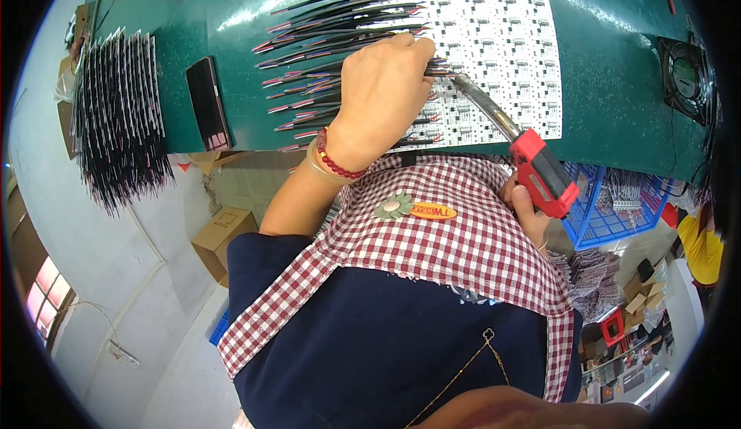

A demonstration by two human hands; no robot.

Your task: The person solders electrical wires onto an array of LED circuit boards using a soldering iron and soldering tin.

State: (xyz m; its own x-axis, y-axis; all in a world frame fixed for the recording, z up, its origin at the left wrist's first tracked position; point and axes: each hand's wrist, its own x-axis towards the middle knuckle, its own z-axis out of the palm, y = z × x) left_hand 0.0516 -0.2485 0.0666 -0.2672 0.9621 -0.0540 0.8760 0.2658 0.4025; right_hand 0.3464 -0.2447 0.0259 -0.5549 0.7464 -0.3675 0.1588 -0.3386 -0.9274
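Observation:
A white panel of small circuit boards (502, 43) lies on the green table. Several black-sleeved wire bundles (309, 60) with coloured bare ends stretch left from its boards. My left hand (382, 93) is closed over one of these bundles, its fingertips pinching the wires near the boards. My right hand (526, 211) grips a red and black soldering gun (544, 174) at the panel's lower right. The gun's metal tip reaches up and left to the wire ends beside my left fingertips; whether it touches them I cannot tell.
On the left, a stack of wired boards (120, 112) overhangs the table edge, beside a dark phone (208, 105). A black square fan (685, 80) stands at the right. Below the table are a blue crate (606, 236) and a cardboard box (224, 240).

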